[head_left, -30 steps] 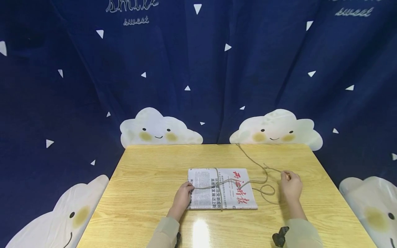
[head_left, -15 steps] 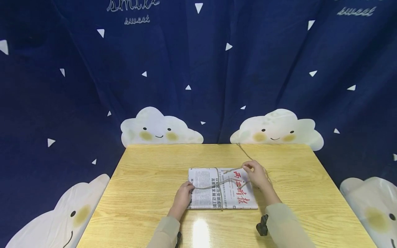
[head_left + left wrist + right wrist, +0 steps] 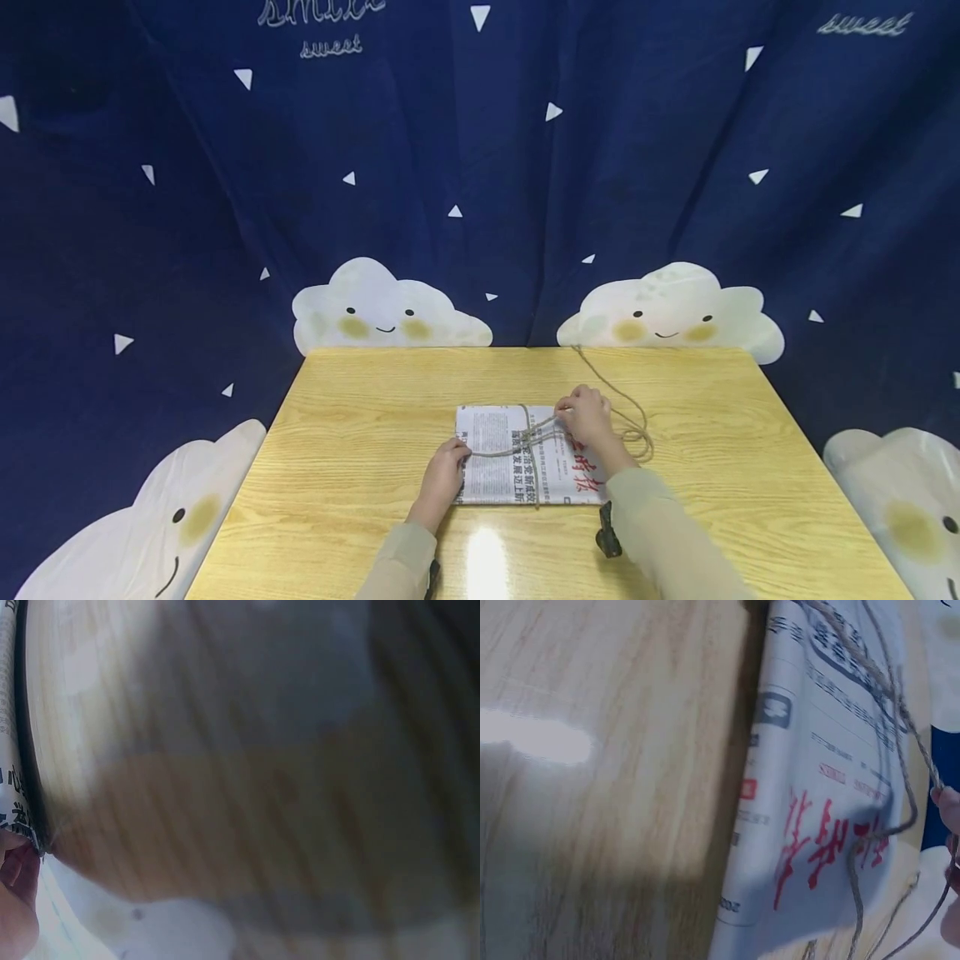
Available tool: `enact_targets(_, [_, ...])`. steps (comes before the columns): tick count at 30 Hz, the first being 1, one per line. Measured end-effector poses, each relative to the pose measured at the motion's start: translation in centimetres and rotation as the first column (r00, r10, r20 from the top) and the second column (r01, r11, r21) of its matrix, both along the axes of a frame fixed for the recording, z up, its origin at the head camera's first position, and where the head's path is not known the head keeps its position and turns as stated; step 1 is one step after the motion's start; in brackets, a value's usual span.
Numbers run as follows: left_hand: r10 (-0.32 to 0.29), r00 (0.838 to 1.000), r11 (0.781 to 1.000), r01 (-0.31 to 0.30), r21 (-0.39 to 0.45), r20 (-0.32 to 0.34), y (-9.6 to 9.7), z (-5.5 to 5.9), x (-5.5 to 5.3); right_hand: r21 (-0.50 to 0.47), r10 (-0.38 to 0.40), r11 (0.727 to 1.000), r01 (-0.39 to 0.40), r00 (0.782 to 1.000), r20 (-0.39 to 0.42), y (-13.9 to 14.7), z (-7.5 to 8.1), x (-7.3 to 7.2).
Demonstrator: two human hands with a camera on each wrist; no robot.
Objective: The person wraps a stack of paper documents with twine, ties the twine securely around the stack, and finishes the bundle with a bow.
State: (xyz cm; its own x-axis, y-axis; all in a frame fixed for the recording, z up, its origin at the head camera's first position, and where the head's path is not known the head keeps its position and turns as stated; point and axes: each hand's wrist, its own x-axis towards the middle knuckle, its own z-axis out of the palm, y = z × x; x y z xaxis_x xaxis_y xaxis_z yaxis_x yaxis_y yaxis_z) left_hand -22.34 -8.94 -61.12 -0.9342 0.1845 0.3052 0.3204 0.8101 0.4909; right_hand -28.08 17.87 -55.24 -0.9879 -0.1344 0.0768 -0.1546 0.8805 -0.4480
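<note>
A folded stack of newspaper [image 3: 487,483] lies flat, with brown twine [image 3: 491,455] running across and down over it. At its left edge my left hand [image 3: 437,482] pinches the twine between thumb and fingertips. In the left wrist view the fingers [image 3: 26,874] are right at the corner of the newspaper [image 3: 9,712]. Above the newspaper's upper right part, my right hand [image 3: 591,421] pinches another length of twine. The right wrist view shows that twine [image 3: 922,746] leading from the fingertips to where strands cross over the paper; most of this hand [image 3: 949,825] is cut off.
The newspaper rests on a light wooden table [image 3: 360,400]. To its right, loose twine [image 3: 639,408] curls and trails to the table's back edge. Behind hangs a navy curtain [image 3: 420,150] printed with clouds and white triangles.
My right hand has moved left from beside the newspaper to above it, bringing the twine along. A loop lying on the right has been drawn in. My left hand has stayed in place.
</note>
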Motion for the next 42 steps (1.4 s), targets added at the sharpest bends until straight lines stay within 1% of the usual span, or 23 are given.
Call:
enact_targets(4, [0.005, 1.000, 1.000, -0.005, -0.001, 0.019, -0.1, 0.1, 0.1, 0.113, 0.022, 0.994, -0.016, 0.998, -0.057, -1.0, -0.2, 0.3])
enact_targets(7, [0.011, 0.999, 1.000, -0.012, 0.002, 0.040, -0.1, 0.3, 0.1, 0.200, 0.026, 0.980, -0.004, 0.994, -0.105, -1.7, -0.9, 0.4])
enact_targets(10, [0.011, 0.999, 1.000, -0.011, 0.000, 0.044, -0.2, 0.3, 0.1, 0.229, 0.021, 0.973, 0.007, 0.993, -0.119, -2.1, -1.6, 0.7])
enact_targets(13, [0.009, 0.999, 1.000, -0.009, -0.003, 0.034, -0.2, 0.2, 0.2, 0.204, 0.010, 0.979, 0.009, 0.996, -0.092, -2.4, -2.2, 1.0])
enact_targets(16, [0.008, 0.999, 1.000, -0.008, 0.000, 0.033, -0.2, 0.1, 0.1, 0.166, -0.017, 0.986, 0.029, 0.997, -0.071, -2.7, -2.5, 1.0])
enact_targets(19, [0.006, 0.999, 1.000, -0.006, 0.002, 0.033, -0.2, 0.1, 0.1, 0.107, -0.079, 0.991, 0.085, 0.995, -0.060, -3.0, -2.8, 1.0])
enact_targets(21, [0.008, 0.999, 1.000, -0.008, 0.006, 0.034, -0.2, 0.0, 0.1, 0.042, -0.138, 0.989, 0.141, 0.989, -0.057, -3.3, -2.8, 1.0])
enact_targets(22, [0.008, 0.999, 1.000, -0.008, 0.006, 0.033, -0.1, 0.0, 0.1, 0.002, -0.175, 0.984, 0.176, 0.983, -0.056, -3.4, -2.8, 1.1])
enact_targets(24, [0.011, 0.999, 1.000, -0.011, 0.007, 0.034, -0.1, 0.0, 0.1, -0.065, -0.253, 0.966, 0.250, 0.967, -0.029, -3.6, -2.7, 1.2])
enact_targets(26, [0.012, 0.999, 1.000, -0.012, 0.005, 0.035, -0.1, 0.0, 0.1, -0.101, -0.314, 0.944, 0.315, 0.949, 0.023, -3.8, -2.6, 1.3])
enact_targets(28, [0.011, 0.999, 1.000, -0.011, 0.003, 0.037, -0.1, 0.0, 0.1, -0.110, -0.362, 0.922, 0.371, 0.928, 0.092, -3.9, -2.4, 1.5])
enact_targets(30, [0.009, 0.999, 1.000, -0.009, 0.000, 0.039, -0.1, 0.1, 0.1, -0.102, -0.386, 0.909, 0.404, 0.909, 0.159, -4.1, -2.3, 1.5])
enact_targets(32, [0.009, 0.999, 1.000, -0.009, -0.001, 0.047, -0.1, 0.1, 0.1, -0.104, -0.407, 0.895, 0.433, 0.891, 0.203, -4.2, -2.3, 1.6])
enact_targets(36, [0.010, 0.999, 1.000, -0.009, -0.005, 0.051, 0.0, 0.1, 0.1, -0.108, -0.449, 0.867, 0.486, 0.857, 0.253, -4.6, -2.1, 1.6])
enact_targets(39, [0.012, 0.998, 1.000, -0.012, -0.002, 0.058, 0.0, 0.1, 0.1, -0.080, -0.480, 0.851, 0.520, 0.829, 0.288, -4.9, -2.1, 1.6])
enact_targets(42, [0.017, 0.998, 1.000, -0.017, -0.003, 0.068, 0.0, 0.2, 0.0, -0.068, -0.499, 0.836, 0.544, 0.807, 0.315, -5.1, -2.0, 1.6])
